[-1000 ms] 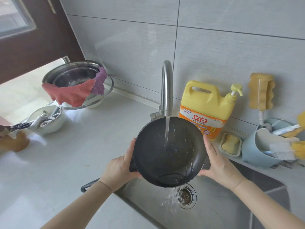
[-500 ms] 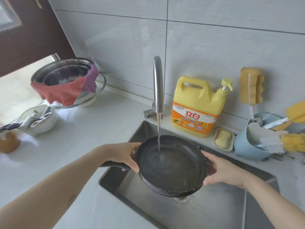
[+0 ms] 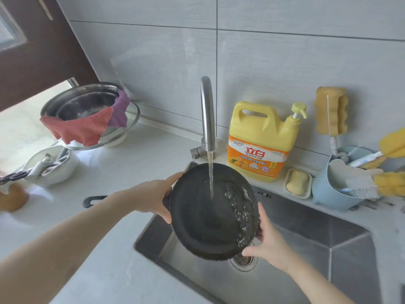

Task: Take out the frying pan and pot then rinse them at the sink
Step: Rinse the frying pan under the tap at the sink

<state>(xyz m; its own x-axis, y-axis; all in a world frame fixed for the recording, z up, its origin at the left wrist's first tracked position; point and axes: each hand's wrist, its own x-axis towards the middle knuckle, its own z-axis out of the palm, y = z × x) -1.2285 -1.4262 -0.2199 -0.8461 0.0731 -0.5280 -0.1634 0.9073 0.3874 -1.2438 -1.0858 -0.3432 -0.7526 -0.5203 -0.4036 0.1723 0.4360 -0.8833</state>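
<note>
While both hands hold it, the frying pan (image 3: 213, 212) sits tilted over the sink (image 3: 317, 235), right side low, under the tap (image 3: 207, 113) stream. Left hand (image 3: 153, 195) grips the left rim where the handle (image 3: 94, 200) joins, fingers curled round the edge; handle sticks out left over the counter (image 3: 131, 163). Right hand (image 3: 266, 245) pinches the low near-right rim, thumb on the edge. Water runs down the right inside wall toward the drain (image 3: 244, 260).

To rinse well, probably roll the tilt round so the stream sweeps the whole inside, keeping the low edge over the basin.

Room: sink is open to the right and near. Detergent jug (image 3: 262, 141) and soap dish (image 3: 298, 183) stand just beyond the far rim; watch the pan edge and splash. Steel pot (image 3: 85, 104) sits far left, cloths (image 3: 81, 126) draped on it, not yet rinsed.
</note>
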